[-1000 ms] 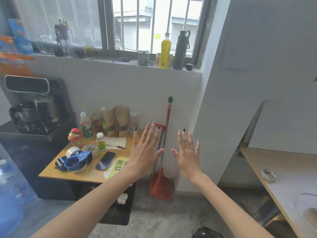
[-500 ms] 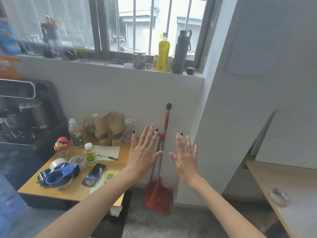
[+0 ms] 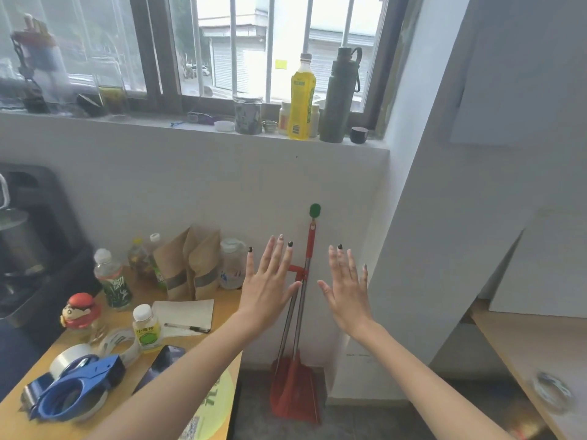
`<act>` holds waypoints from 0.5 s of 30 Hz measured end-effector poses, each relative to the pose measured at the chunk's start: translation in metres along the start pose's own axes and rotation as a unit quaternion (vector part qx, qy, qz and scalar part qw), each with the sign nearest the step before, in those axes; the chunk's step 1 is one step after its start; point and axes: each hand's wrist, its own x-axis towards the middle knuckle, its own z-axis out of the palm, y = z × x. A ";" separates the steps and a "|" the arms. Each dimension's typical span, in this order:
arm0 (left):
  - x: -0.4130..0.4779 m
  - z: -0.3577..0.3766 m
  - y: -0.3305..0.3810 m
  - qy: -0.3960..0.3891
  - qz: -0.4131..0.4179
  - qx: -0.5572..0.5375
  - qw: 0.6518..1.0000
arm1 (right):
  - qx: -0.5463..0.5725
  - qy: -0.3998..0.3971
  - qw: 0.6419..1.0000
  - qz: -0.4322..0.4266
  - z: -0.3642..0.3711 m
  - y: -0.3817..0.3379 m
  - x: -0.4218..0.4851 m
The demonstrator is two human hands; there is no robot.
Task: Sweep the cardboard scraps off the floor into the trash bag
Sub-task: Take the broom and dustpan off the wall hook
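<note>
A red dustpan (image 3: 293, 393) with a long metal and red handle, topped by a green cap (image 3: 314, 210), stands upright against the white wall in the corner. A second metal pole runs alongside it, clipped to it by a red bracket. My left hand (image 3: 270, 285) is raised in front of the poles, fingers spread and empty, its thumb near the pole. My right hand (image 3: 347, 289) is raised just right of the handle, also spread and empty. No cardboard scraps or trash bag are in view.
A low wooden table (image 3: 89, 427) on the left holds bottles, brown paper bags (image 3: 190, 268), a blue tape dispenser (image 3: 74, 392), tape rolls, a phone, a notepad with pen. The windowsill holds a yellow bottle (image 3: 301, 100) and a dark flask. A wooden desk (image 3: 546, 350) stands at right.
The view has moved closer to the corner and the dustpan. Both hands stay raised and spread, now nearer the handle. The black bag at the bottom edge has left the view.
</note>
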 end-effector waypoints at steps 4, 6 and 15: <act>0.023 0.026 -0.006 -0.030 0.022 0.016 0.999 | 0.000 -0.022 1.000 0.007 0.022 0.010 0.023; 0.038 0.041 -0.009 -0.049 0.023 0.024 0.998 | 0.006 -0.031 0.999 0.013 0.035 0.017 0.039; 0.124 0.119 -0.006 -0.147 -0.003 0.008 0.989 | 0.105 -0.067 0.991 0.049 0.087 0.050 0.146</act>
